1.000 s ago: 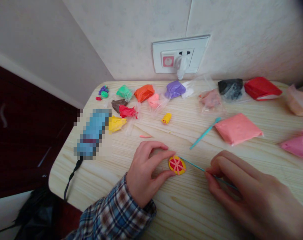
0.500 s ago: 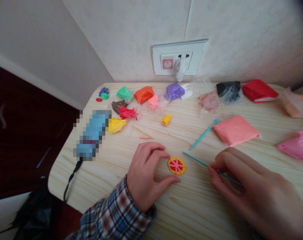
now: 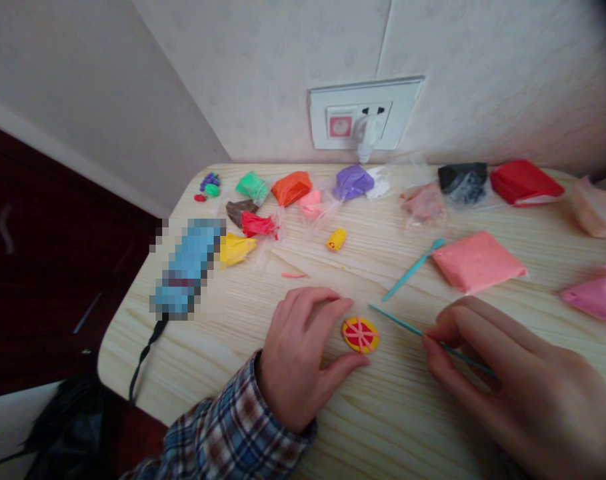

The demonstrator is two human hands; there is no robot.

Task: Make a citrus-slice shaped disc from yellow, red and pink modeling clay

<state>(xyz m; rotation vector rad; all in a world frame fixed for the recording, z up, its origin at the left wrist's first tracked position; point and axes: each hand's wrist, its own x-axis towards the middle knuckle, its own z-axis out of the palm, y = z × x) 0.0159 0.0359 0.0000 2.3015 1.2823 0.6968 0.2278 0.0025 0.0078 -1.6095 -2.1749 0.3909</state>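
A small clay disc [image 3: 361, 335], yellow-rimmed with a red middle and pink strips crossing it, lies flat on the wooden table [image 3: 383, 413]. My left hand [image 3: 307, 353] curves around its left side, thumb and fingers apart, with nothing gripped. Between the thumb and fingers of my right hand [image 3: 503, 373] is a thin teal modelling tool [image 3: 397, 321], its tip just above and right of the disc. A second teal modelling tool [image 3: 413, 270] rests on the table beyond it. Behind my left hand lies a thin pink clay strip [image 3: 293, 275].
A pink clay pack [image 3: 479, 261] sits on the right. Several bagged clays, such as an orange pack [image 3: 291, 189] and a purple pack [image 3: 353, 182], line the back. A yellow clay roll [image 3: 336, 240] stands mid-table. A blurred blue object [image 3: 190, 263] with a black cord lies left.
The whole view has shifted slightly, so things appear a little further right. My left fingers have come off the disc's upper edge. The right hand keeps its hold on the tool.
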